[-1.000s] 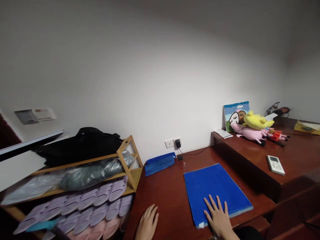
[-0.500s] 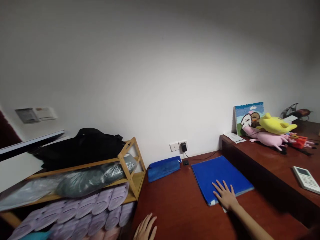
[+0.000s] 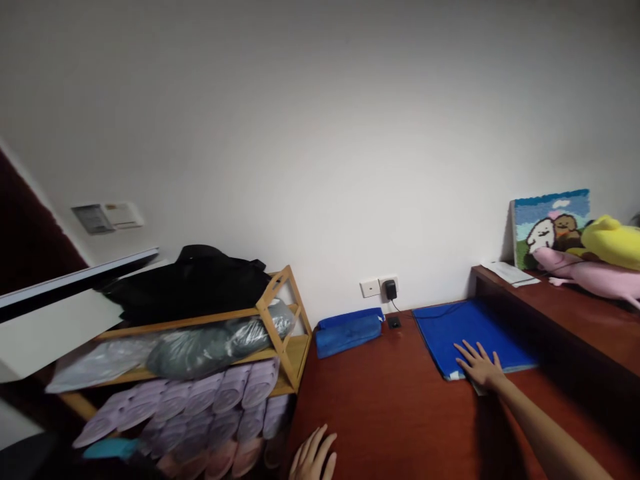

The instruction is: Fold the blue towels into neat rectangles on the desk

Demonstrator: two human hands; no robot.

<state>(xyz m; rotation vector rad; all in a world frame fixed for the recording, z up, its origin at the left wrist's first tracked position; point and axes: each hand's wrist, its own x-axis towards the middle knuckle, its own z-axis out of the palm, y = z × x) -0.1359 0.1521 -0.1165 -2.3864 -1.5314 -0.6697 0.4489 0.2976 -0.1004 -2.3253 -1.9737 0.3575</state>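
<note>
A flat blue cloth lies at the back of the reddish-brown desk, near the raised ledge. My right hand rests on its front edge with the fingers spread, holding nothing. Something small and pale shows under that palm; I cannot make out what it is. At the desk's left front, my left hand lies with its fingers apart and nothing in it. A folded blue cloth sits against the wall, left of the sockets.
On the left, a wooden rack holds a black bag, plastic-wrapped items and several lilac slippers. A black plug with a cable is at the wall. Plush toys, papers and a dog picture occupy the right ledge.
The view has turned left, so everything appears further right. The blue cloth under my right hand has slid back toward the wall, and its back edge now lies beneath the cable.
</note>
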